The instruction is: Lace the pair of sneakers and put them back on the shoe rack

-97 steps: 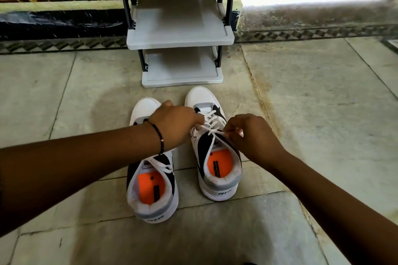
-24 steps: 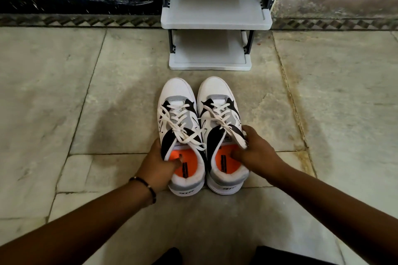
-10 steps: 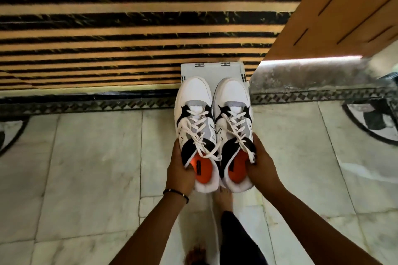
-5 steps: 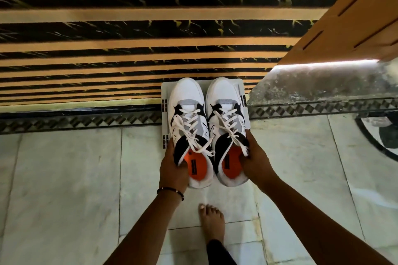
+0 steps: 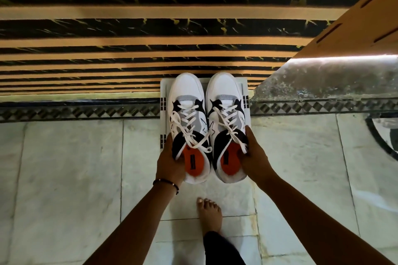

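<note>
Two white, grey and black sneakers with orange insoles and white laces sit side by side over the top of the grey shoe rack (image 5: 164,92), toes toward the wall. My left hand (image 5: 171,165) grips the heel side of the left sneaker (image 5: 186,97). My right hand (image 5: 254,157) grips the heel side of the right sneaker (image 5: 224,92). Both pairs of laces are threaded and lie loosely over the tongues. The heels overhang the rack's front edge. I cannot tell whether the soles rest on the rack or hover just above it.
A striped black and tan wall (image 5: 150,28) rises behind the rack. A wooden panel (image 5: 366,17) and a stone ledge (image 5: 323,79) are at the right. My bare foot (image 5: 210,213) stands on the pale marble floor (image 5: 64,178) below the shoes.
I have gone from crouching with the shoes on the floor to standing. Both hands have lifted the pair and carried it forward over the rack's top, lowering it in the last second.
</note>
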Motion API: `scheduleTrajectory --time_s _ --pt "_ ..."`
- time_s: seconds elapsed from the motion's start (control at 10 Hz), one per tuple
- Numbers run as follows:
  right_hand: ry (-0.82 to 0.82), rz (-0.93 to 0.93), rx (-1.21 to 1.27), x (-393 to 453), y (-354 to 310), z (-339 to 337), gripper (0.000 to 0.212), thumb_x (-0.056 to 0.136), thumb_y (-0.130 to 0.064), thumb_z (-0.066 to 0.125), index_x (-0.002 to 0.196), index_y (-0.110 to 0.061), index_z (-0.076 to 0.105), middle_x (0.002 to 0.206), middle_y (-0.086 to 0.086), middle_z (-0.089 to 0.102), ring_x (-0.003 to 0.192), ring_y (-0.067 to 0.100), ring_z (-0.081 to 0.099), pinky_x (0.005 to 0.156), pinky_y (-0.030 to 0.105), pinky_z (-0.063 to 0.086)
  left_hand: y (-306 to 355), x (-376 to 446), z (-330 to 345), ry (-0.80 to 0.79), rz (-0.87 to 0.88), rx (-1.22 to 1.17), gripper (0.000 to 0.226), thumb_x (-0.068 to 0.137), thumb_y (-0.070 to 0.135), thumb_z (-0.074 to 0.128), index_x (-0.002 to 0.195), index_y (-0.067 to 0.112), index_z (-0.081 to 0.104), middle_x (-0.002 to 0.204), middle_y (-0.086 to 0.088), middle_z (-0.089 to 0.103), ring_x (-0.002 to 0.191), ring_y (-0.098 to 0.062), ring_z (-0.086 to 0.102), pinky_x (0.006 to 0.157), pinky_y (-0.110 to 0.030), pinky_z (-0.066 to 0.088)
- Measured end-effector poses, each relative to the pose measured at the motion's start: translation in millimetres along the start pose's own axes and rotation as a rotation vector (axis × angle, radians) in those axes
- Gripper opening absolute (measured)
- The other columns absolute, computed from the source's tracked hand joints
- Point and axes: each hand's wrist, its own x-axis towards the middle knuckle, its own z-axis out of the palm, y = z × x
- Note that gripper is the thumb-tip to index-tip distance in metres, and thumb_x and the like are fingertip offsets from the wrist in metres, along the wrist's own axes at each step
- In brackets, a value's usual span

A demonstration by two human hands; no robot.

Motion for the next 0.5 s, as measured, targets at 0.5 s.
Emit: scheduleTrajectory --time_s 0.5 --pt "0.13 -0.035 0.16 -73 -4 -4 0.068 0.081 -0.003 0.059 0.136 -0.034 0.036 0.125 -0.012 0.053 0.112 0.012 0.049 0.086 0.026 0.04 -1 -50 -36 -0.063 0.205 0.136 0.05 0.087 0.02 0.055 0.134 0.01 0.038 0.136 -0.005 0.045 0.127 -0.02 0.04 0.106 -0.025 0.027"
